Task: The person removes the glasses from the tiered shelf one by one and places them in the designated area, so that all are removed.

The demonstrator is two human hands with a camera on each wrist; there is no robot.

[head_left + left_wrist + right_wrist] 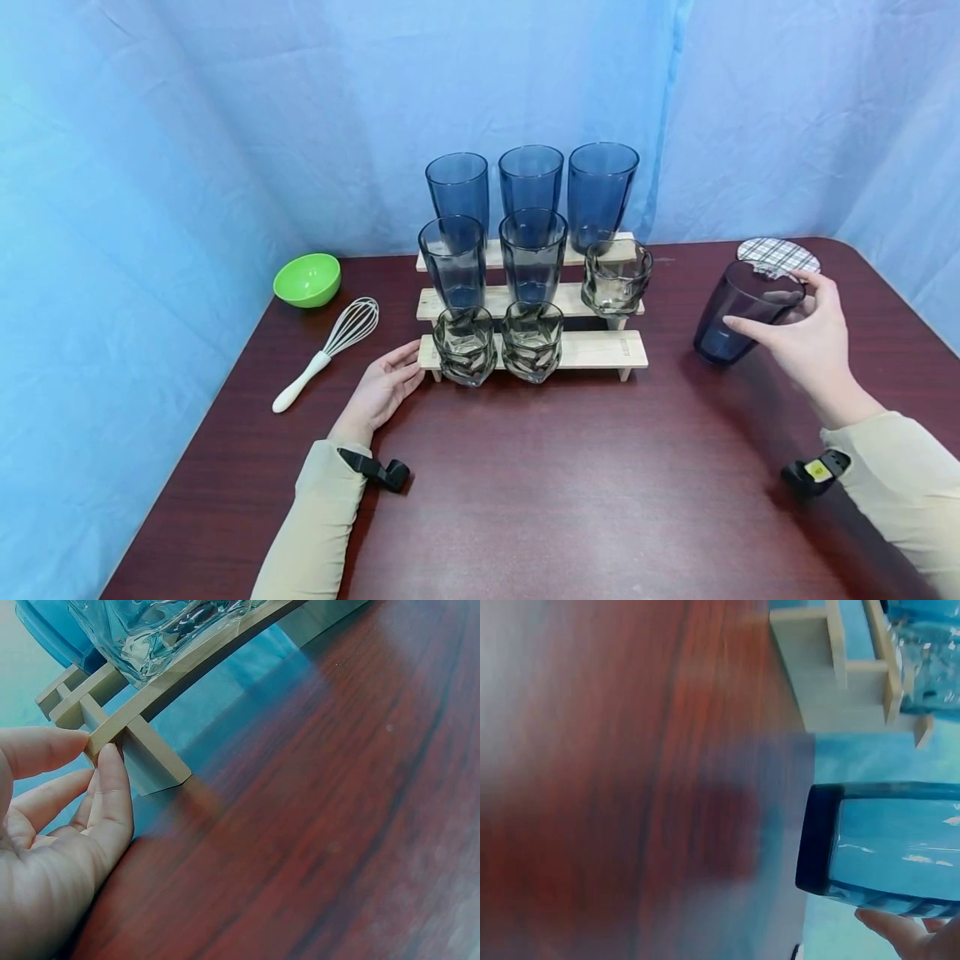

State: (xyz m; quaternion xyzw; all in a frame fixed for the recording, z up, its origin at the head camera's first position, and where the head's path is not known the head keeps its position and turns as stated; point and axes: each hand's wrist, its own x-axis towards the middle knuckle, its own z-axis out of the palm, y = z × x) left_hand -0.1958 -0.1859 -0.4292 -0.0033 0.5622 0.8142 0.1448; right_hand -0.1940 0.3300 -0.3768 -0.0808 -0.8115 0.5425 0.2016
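One dark blue-grey tumbler [738,321], smooth and see-through, stood tilted near the table's [525,500] right edge, right hand [806,333] curled around its rim. Left hand [382,392], fingers relaxed, touched the wooden rack's [592,350] lower-left corner.

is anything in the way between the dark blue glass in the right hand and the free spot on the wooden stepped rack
Nothing visible blocks it. The dark blue glass tumbler in the right hand has bare table between it and the wooden stepped rack, whose lowest step is free at its right end.
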